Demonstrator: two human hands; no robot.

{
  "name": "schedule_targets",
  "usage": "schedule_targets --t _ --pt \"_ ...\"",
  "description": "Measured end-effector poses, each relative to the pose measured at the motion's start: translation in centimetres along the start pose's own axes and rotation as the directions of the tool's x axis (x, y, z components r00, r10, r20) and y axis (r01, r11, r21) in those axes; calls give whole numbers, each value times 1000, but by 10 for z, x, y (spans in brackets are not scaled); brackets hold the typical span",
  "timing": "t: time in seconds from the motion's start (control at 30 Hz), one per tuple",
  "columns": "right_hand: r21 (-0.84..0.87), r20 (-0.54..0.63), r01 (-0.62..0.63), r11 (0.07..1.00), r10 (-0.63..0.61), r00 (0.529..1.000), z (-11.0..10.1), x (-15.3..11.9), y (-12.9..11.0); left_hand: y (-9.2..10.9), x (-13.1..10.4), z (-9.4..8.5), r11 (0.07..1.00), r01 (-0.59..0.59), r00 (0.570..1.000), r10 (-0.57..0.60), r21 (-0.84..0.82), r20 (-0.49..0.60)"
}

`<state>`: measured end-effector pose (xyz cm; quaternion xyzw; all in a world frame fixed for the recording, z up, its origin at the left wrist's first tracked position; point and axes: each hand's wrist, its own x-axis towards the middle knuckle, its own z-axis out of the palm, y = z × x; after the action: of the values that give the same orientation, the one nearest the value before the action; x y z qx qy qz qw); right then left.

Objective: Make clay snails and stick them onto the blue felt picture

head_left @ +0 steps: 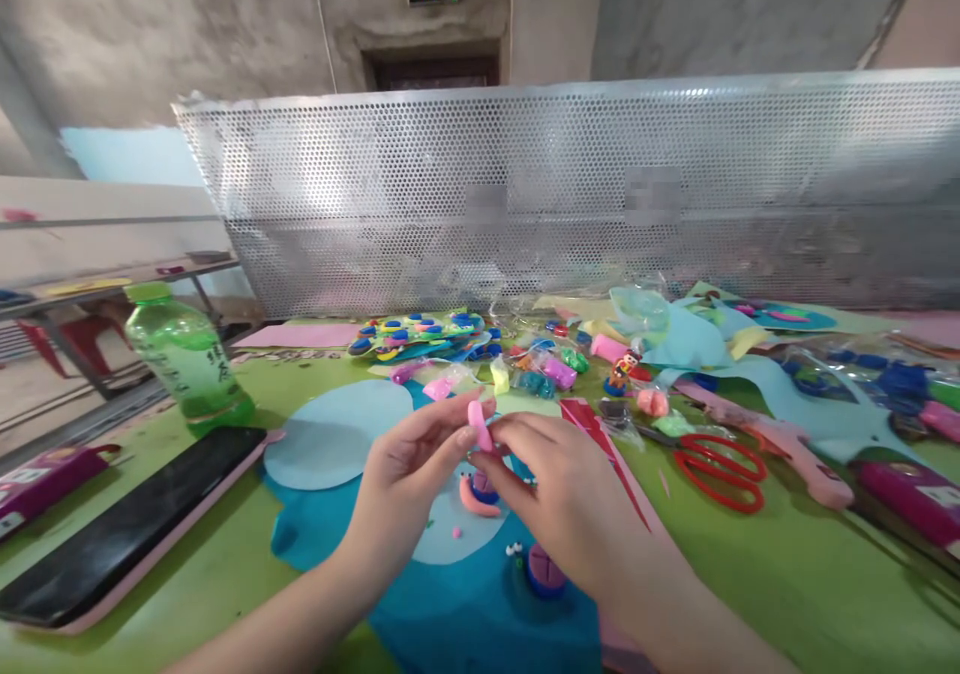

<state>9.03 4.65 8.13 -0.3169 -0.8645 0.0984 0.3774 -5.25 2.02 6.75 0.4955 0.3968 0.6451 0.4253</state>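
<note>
Nearest us, our left hand (409, 469) pinches the pink clay piece (479, 426) between thumb and fingers, above the blue sheet (442, 604); our right hand (561, 474) meets its lower edge with the fingertips, though we cannot tell whether they grip. The piece looks light, soft and perhaps tacky, so we judge it best held gently by its rim, since hard pressure would likely dent it. Farther off, bagged clay lumps (556, 372) lie on the green worktop (712, 574).

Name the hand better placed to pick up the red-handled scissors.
Right hand, probably: the red-handled scissors lie on its side, farther from the left hand. Both are at the pink clay piece, though.
</note>
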Motion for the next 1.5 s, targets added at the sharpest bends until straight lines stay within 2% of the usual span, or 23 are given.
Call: schedule_targets --t 0.2,0.4,0.67,0.77,0.87,0.93,1.0,1.1,1.17,1.3,1.5 --pt "-196 68 97 976 -86 994 -2 0 5 0 7 -3 988 5 1000 -1 154 -27" --pt "-234 65 8 972 7 998 -4 4 12 6 9 -4 956 -2 998 19 294 -53" --pt "-236 97 16 972 7 995 -3 5 13 -1 14 -6 970 43 998 -32 239 -50" --pt "-204 98 -25 979 46 994 -5 5 12 -3 15 -8 979 57 998 -50 197 -41" --pt "-124 106 -99 987 113 988 -14 5 20 -1 16 -7 980 94 994 -82 174 -77" --pt "-99 135 -195 976 207 969 -23 3 32 1 16 -5 980 141 986 -126 140 -107" --pt "-151 203 -276 949 303 931 -31 1 47 1 16 -5 972 204 976 -193 113 -99" --pt "-252 338 -322 913 395 854 -40 -2 66 -1 18 -5 951 297 955 -294 88 -46" --pt "-267 379 -334 904 417 826 -39 -2 74 -4 19 -5 939 339 941 -338 58 -31" --pt "-278 363 -318 906 405 839 -26 2 83 -8 19 -4 928 369 929 -370 46 -6" --pt "-307 354 -336 890 434 828 -4 2 79 -8 17 -3 919 243 966 -259 311 9"
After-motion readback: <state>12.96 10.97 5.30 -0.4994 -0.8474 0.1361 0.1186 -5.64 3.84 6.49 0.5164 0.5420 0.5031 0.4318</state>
